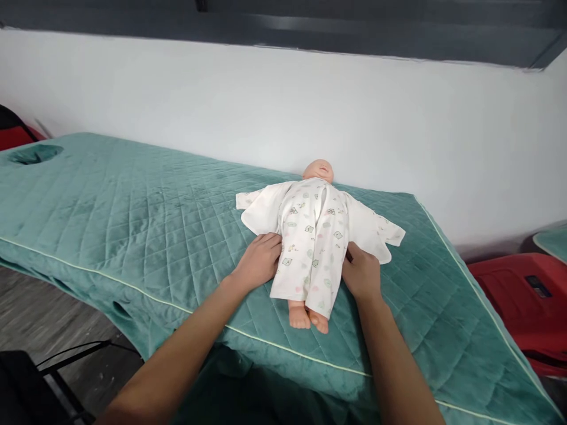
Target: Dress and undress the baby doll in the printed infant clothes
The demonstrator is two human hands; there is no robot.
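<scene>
A baby doll point(319, 169) lies on its back, its head toward the wall and its bare feet point(300, 316) toward me. White printed baby trousers point(310, 236) cover its front from the chest down to the ankles. Spread out beneath them is a white baby shirt point(266, 206), open, with both printed sleeves stretched sideways. My left hand point(261, 260) is closed at the left edge of the trousers, fingertips partly hidden by the cloth. At the opposite edge, my right hand point(362, 273) has its fingers curled around the trouser side. The doll's arms are hidden.
A green quilted cover point(146, 218) lies over the long table, with a face hole point(35, 154) at its far left. A white wall point(283, 106) rises behind it. Red chairs point(527, 301) stand at the right, and a black object point(26, 383) is at lower left.
</scene>
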